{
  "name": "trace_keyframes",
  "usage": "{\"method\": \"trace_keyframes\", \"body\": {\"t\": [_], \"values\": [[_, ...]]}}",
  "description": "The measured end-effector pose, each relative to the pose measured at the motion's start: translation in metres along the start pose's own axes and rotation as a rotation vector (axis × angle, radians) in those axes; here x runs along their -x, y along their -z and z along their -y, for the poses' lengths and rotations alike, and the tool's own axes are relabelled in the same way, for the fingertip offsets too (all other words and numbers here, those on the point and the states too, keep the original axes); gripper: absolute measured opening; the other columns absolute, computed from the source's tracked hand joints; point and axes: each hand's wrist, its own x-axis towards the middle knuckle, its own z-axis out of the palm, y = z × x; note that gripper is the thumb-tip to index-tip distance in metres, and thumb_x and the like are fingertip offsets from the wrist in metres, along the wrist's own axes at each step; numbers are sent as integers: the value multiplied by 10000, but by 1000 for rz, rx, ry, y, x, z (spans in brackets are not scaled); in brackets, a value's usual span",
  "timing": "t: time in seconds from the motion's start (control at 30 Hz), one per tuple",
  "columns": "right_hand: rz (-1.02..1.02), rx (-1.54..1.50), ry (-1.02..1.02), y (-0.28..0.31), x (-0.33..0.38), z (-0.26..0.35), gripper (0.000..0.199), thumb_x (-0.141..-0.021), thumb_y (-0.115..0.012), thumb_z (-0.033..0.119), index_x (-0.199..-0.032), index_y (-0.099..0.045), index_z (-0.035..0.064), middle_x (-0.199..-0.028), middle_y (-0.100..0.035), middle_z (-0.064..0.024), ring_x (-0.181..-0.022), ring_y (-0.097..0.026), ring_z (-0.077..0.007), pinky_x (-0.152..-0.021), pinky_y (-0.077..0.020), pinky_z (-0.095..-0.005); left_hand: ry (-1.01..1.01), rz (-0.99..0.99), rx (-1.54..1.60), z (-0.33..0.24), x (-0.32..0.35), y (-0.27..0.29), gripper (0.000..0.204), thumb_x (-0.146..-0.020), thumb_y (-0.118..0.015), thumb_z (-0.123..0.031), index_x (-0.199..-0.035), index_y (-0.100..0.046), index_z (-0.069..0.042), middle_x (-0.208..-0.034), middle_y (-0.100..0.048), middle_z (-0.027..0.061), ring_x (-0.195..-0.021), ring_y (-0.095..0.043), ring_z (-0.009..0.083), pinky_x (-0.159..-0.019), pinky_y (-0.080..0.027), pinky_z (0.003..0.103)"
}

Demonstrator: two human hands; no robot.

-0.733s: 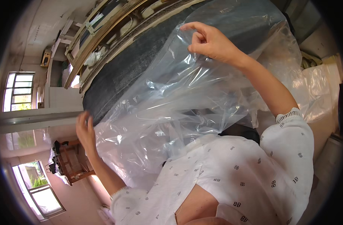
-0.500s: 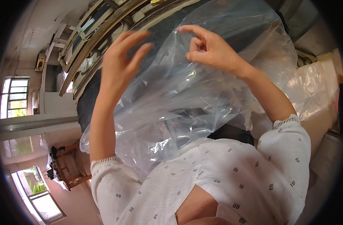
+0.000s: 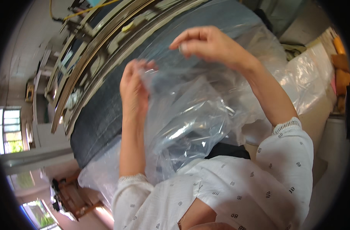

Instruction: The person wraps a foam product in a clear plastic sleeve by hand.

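Note:
A large clear plastic bag (image 3: 190, 115) is held up in front of me, crumpled and shiny. My left hand (image 3: 134, 90) grips its upper edge at the left, fingers curled around the film. Above and to the right, my right hand (image 3: 209, 44) pinches the same edge between thumb and fingertips. The bag hangs down between both forearms onto my white patterned top. A dark grey fabric (image 3: 102, 115) lies behind the bag, partly seen through the film.
Long metal rails of a machine frame (image 3: 94, 42) run diagonally at the upper left. More clear plastic (image 3: 313, 76) lies at the right beside orange-brown items (image 3: 341, 73). A window (image 3: 8, 130) and a brown machine (image 3: 67, 195) show at the lower left.
My left hand rose from the bag's low left edge to its top edge and closed on the film. The right hand stayed up, still pinching the bag.

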Motion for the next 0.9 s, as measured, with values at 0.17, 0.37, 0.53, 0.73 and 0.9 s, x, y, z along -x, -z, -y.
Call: {"method": "trace_keyframes", "body": {"t": [0.17, 0.37, 0.53, 0.73, 0.9], "values": [[-513, 1292, 0, 113, -25, -67, 273, -803, -551, 268, -967, -581, 52, -1025, -569, -95, -942, -522, -231, -761, -423, -326, -47, -526, -52, -20, 33, 144, 288, -853, -517, -171, -1106, -523, -32, -1052, -558, 90, -989, -521, 195, -936, -382, 357], [-601, 1520, 233, 108, 1, -84, 356, -813, -536, 345, -1045, -558, 75, -1045, -538, -84, -1011, -479, -261, -807, -413, -363, -318, -1001, -913, -146, 180, 394, 393, -830, -560, -264, -1122, -542, -1, -1102, -546, 111, -990, -513, 219, -886, -390, 348], [-291, 1436, 58, 104, 9, -62, 422, -813, -532, 350, -1144, -511, 90, -1139, -529, -106, -1016, -490, -287, -804, -429, -365, -294, -1344, -1908, -217, 283, 503, 270, -813, -543, -203, -936, -592, 31, -950, -601, 209, -866, -576, 330, -767, -450, 379], [-682, 1416, 4, 164, -38, -19, 215, -808, -515, 214, -893, -546, 18, -728, -580, -143, -696, -552, -320, -643, -450, -373, -345, -1181, -1771, -198, 193, 486, 267, -805, -541, -201, -933, -595, 28, -942, -603, 207, -861, -579, 336, -763, -452, 383], [-759, 1589, -37, 211, -76, -102, 348, -816, -500, 341, -1070, -485, 103, -1049, -479, -126, -967, -449, -308, -792, -393, -421, -389, -1083, -1673, -202, 133, 498, 265, -799, -539, -199, -930, -597, 25, -935, -605, 206, -857, -581, 340, -760, -454, 388]]}}
